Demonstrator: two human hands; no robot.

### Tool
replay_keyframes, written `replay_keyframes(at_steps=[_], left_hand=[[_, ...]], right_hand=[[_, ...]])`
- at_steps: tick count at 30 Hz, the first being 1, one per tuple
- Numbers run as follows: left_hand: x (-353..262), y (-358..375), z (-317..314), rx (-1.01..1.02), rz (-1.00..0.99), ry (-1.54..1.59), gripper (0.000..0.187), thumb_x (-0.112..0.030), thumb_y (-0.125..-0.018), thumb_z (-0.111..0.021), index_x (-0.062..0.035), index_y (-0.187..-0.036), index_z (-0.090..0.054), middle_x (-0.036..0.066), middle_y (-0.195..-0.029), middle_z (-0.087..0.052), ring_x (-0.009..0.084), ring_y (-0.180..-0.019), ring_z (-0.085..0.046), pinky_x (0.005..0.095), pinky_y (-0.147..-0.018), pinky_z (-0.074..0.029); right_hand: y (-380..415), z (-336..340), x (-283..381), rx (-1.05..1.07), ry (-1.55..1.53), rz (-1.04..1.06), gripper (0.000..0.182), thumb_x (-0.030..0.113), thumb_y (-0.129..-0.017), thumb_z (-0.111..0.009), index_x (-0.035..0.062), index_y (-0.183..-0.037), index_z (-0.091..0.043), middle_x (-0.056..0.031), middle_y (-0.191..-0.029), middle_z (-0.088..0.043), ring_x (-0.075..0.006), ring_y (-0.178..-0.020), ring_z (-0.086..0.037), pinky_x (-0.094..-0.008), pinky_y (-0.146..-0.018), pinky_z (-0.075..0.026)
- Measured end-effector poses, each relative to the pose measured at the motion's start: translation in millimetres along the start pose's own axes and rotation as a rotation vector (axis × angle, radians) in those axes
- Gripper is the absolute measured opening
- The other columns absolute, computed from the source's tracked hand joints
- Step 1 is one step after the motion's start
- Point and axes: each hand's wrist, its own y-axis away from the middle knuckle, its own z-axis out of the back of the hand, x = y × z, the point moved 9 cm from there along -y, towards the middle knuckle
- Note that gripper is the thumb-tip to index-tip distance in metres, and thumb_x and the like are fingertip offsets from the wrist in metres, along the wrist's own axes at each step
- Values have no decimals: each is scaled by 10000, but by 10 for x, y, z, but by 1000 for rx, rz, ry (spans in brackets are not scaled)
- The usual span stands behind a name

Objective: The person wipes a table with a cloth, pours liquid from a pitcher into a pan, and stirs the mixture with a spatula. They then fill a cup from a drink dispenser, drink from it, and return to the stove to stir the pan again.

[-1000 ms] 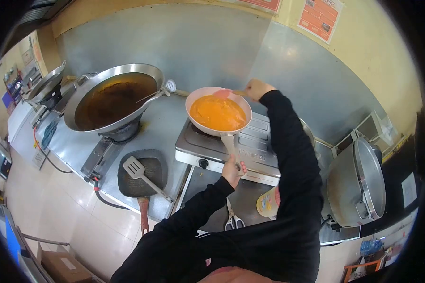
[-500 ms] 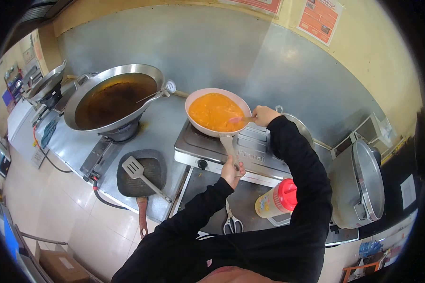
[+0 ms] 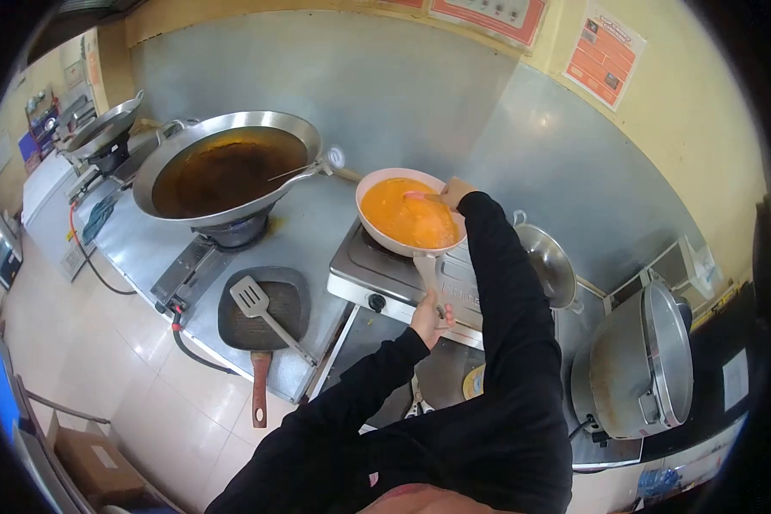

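A pale pink frying pan (image 3: 366, 185) holds an orange, sauce-like mixture (image 3: 398, 210) and sits on a gas stove (image 3: 351, 274). My left hand (image 3: 430, 321) is wrapped round the pan's beige handle (image 3: 427, 272), below the pan. At the pan's right rim, my right hand (image 3: 457, 194) grips a spatula (image 3: 420, 196), whose pink head touches the mixture. Part of the spatula's handle is hidden by the fingers.
Left of the stove are a large wok (image 3: 313, 137) of dark liquid with a thermometer (image 3: 336, 158), and a square grill pan (image 3: 293, 295) with a slotted turner (image 3: 250, 297). Rightward stand a metal pan (image 3: 550, 261) and a tall pot (image 3: 612, 368).
My right hand and the spatula have moved up and left relative to the pan. The view has shifted, and my right arm now covers most of the red-lidded bottle.
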Motion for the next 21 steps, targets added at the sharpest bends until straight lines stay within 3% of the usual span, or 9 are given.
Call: replay_keyframes(at_steps=[6,14,16,17,18,19,21], left_hand=[[-11,16,12,-19,-15,-28,269,-330,-913,-273,-81,-957,-366,50,-714,-414,131,-580,-392,255,-512,-362],[16,-63,88,-41,-57,-32,279,-343,-904,-304,-77,-936,-382,55,-698,-444,145,-551,-419,263,-499,-388],[45,-66,149,-91,-73,-54,336,-398,-877,-354,-78,-973,-384,65,-723,-475,168,-593,-489,272,-534,-443],[55,-17,148,-117,-77,-60,366,-417,-866,-370,-76,-998,-384,73,-744,-493,176,-615,-513,275,-549,-455],[74,21,160,-143,-82,-62,398,-435,-856,-386,-74,-1024,-383,81,-764,-511,184,-637,-537,278,-564,-468],[118,31,169,-150,-79,-69,443,-454,-843,-400,-71,-1065,-375,94,-805,-532,191,-668,-557,285,-583,-475],[252,129,182,-150,-74,-75,502,-476,-826,-418,-68,-1116,-370,116,-874,-561,196,-707,-583,291,-599,-480]], right_hand=[[307,163,815,46,-60,213,549,535,-658,-586,-13,-638,-613,-125,-508,-544,-219,-470,-547,-324,-489,-427],[758,189,1093,233,112,350,576,563,-680,-559,-8,-620,-604,-87,-439,-480,-191,-406,-468,-323,-445,-385],[835,157,1009,307,181,299,599,567,-692,-542,-28,-645,-593,-101,-449,-474,-197,-418,-469,-329,-457,-386],[938,220,974,324,148,214,560,513,-710,-548,-45,-679,-580,-127,-464,-467,-197,-429,-472,-346,-473,-391],[982,255,953,327,199,259,462,426,-728,-547,-30,-776,-598,-125,-480,-464,-183,-439,-476,-347,-483,-398],[878,213,747,300,235,306,340,327,-748,-519,19,-842,-626,-76,-490,-477,-153,-441,-480,-317,-451,-392],[1138,379,744,335,123,95,274,212,-774,-465,43,-919,-623,-25,-515,-494,-93,-359,-412,-241,-344,-319]])
